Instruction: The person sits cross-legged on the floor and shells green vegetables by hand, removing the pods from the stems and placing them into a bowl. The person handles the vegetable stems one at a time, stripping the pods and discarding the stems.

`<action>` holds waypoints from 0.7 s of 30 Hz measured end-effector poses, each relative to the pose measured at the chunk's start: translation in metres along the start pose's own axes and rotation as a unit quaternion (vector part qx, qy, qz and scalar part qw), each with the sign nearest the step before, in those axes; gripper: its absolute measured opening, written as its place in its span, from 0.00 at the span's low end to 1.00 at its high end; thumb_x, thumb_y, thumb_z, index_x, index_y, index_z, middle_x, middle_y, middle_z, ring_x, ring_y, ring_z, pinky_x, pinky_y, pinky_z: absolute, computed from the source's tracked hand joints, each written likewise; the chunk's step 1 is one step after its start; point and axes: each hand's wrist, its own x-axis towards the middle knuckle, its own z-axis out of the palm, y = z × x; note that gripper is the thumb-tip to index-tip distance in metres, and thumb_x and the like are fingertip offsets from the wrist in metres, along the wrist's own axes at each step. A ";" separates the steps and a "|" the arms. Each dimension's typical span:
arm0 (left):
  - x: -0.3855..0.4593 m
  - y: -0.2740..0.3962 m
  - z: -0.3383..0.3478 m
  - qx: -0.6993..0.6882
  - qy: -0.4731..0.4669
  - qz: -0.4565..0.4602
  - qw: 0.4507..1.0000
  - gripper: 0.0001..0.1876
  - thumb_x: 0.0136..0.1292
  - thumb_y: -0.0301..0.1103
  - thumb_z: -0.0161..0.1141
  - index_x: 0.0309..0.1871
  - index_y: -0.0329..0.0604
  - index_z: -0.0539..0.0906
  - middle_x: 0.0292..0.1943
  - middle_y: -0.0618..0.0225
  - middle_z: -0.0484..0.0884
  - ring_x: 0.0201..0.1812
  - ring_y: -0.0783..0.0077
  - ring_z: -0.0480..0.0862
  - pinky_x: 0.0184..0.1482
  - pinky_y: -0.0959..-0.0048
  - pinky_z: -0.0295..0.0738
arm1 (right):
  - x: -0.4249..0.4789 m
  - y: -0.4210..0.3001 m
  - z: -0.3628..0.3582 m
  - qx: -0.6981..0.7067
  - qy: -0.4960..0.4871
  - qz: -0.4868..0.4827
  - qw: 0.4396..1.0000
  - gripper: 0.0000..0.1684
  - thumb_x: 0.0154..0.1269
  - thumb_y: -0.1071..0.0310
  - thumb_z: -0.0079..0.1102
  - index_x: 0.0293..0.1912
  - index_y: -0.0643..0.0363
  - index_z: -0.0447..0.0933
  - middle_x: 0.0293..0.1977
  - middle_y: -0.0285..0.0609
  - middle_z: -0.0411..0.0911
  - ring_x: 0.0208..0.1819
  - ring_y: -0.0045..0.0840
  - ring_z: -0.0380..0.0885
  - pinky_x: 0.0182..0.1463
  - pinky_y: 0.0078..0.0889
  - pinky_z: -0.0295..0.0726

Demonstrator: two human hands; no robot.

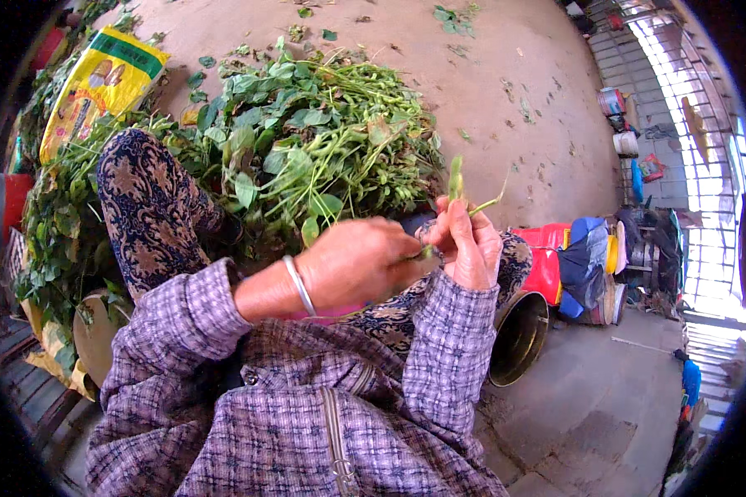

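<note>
My right hand (472, 245) is raised over my lap and holds a green bean pod (455, 180) upright between thumb and fingers. A thin green stem (488, 204) sticks out from the same grip to the right. My left hand (370, 255), with a silver bangle (299, 286) at the wrist, is curled close beside the right one and blurred. A bit of green plant (428, 251) shows at its fingertips; whether it is pod or stem is unclear. Before me lies a heap of bean plants (323, 130) with leaves and pods.
A yellow printed bag (102, 87) rests on more plants at the left. A metal pot (519, 338) stands by my right side, near a red bag (541, 258) and a dark plastic bag (581, 267). Loose leaves (457, 22) lie on the floor (534, 93).
</note>
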 end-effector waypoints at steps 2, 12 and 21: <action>0.013 -0.004 -0.021 -0.011 0.029 -0.052 0.998 0.11 0.58 0.30 0.56 0.40 0.33 0.78 0.31 0.57 0.79 0.36 0.62 0.80 0.37 0.69 0.74 | -0.002 0.002 -0.010 -0.009 -0.022 0.003 1.000 0.15 0.63 0.61 0.55 0.36 0.65 0.76 0.24 0.35 0.75 0.21 0.13 0.70 0.28 0.16 0.70; 0.032 0.001 -0.059 -0.439 -0.038 -0.171 0.881 0.08 0.61 0.36 0.56 0.32 0.41 0.76 0.20 0.77 0.73 0.18 0.87 0.67 0.20 0.87 0.60 | -0.018 0.004 0.014 -0.015 -0.116 0.014 0.993 0.14 0.65 0.60 0.52 0.35 0.62 0.76 0.17 0.28 0.68 0.18 0.11 0.65 0.23 0.16 0.66; 0.014 -0.007 -0.063 -0.580 -0.069 -0.173 0.793 0.09 0.62 0.31 0.53 0.41 0.35 0.77 0.27 0.69 0.78 0.22 0.84 0.74 0.26 0.88 0.67 | -0.022 -0.002 0.029 0.017 -0.130 0.072 0.989 0.16 0.67 0.56 0.48 0.34 0.60 0.74 0.14 0.24 0.63 0.13 0.07 0.56 0.17 0.13 0.58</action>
